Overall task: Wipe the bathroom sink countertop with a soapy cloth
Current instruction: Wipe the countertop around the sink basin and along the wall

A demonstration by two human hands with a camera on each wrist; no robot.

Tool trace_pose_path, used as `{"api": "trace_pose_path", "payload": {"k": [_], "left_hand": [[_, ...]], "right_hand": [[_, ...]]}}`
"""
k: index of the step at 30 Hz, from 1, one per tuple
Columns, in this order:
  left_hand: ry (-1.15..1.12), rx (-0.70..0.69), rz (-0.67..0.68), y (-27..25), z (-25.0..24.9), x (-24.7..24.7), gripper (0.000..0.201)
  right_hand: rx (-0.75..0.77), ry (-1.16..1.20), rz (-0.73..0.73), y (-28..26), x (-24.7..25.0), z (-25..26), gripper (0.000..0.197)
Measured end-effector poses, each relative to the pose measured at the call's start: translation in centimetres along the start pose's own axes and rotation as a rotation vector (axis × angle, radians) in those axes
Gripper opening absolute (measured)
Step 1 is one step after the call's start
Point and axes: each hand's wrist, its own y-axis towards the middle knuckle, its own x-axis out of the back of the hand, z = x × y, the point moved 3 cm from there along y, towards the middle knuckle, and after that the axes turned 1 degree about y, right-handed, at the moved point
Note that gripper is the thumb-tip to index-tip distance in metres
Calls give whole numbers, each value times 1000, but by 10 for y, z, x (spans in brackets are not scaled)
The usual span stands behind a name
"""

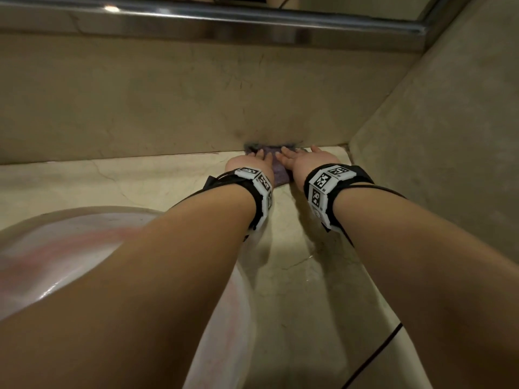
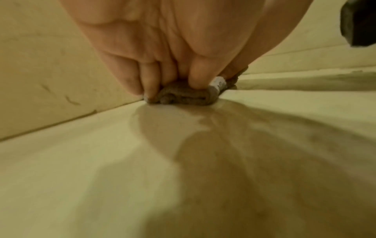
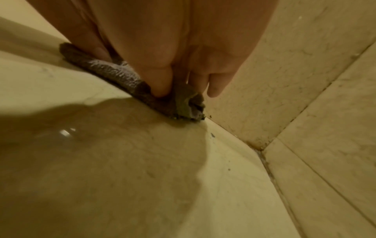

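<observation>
A purple-grey cloth point(image 1: 276, 167) with white soap foam lies on the beige marble countertop point(image 1: 112, 181), pushed against the back wall. My left hand point(image 1: 259, 160) and right hand point(image 1: 292, 157) lie side by side on it, fingers straight, pressing it flat. In the left wrist view the left fingers point(image 2: 195, 75) press the bunched cloth point(image 2: 183, 95) into the wall joint. In the right wrist view the right fingers point(image 3: 160, 80) press the cloth point(image 3: 122, 75), foam on its top, while the outer finger hangs off its right end.
The white sink basin point(image 1: 56, 248) lies at the lower left under my left forearm. A side wall point(image 1: 449, 136) closes the counter on the right, with a dirty corner joint point(image 3: 260, 148). A metal mirror rail point(image 1: 224, 15) runs above. A black cable point(image 1: 373, 357) trails at the lower right.
</observation>
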Motion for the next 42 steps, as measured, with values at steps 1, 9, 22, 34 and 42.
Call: {"api": "trace_pose_path", "payload": {"k": [1, 9, 22, 34, 42], "left_hand": [[8, 1, 29, 1, -1, 1, 66], [-6, -17, 64, 5, -25, 8, 69], [35, -47, 41, 20, -62, 15, 79], [-5, -82, -4, 26, -83, 21, 60], [9, -77, 0, 24, -90, 19, 60]], "right_hand": [[2, 0, 3, 0, 0, 0, 90], [-38, 47, -22, -10, -7, -21, 87], [-138, 146, -32, -21, -15, -51, 77], [-182, 157, 6, -18, -21, -70, 78], [-187, 132, 12, -14, -20, -74, 76]]}}
